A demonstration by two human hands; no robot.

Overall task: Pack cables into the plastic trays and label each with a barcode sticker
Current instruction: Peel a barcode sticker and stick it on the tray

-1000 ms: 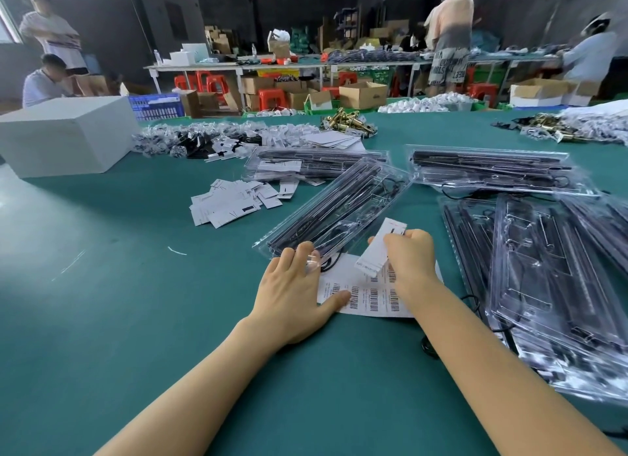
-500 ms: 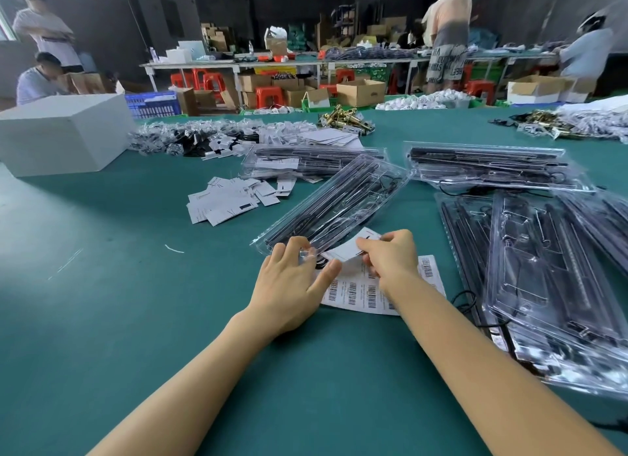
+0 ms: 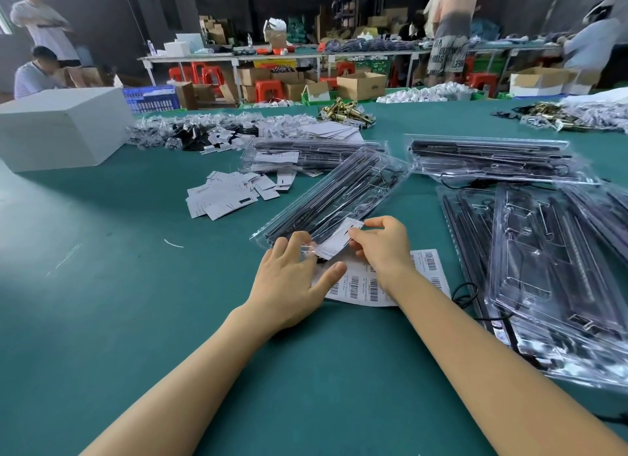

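The green desk (image 3: 102, 319) is spread with stock. At centre lies a clear plastic tray (image 3: 339, 197), cables inside, pressed by the flat left hand (image 3: 289, 282). A barcode sticker (image 3: 334, 240) is pinched by the right hand (image 3: 384, 245) over its six o'clock end.

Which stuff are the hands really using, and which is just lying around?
Using: right hand, left hand, barcode sticker, sticker sheet, cable tray.
Lying around: white box, loose paper tags, brass parts.
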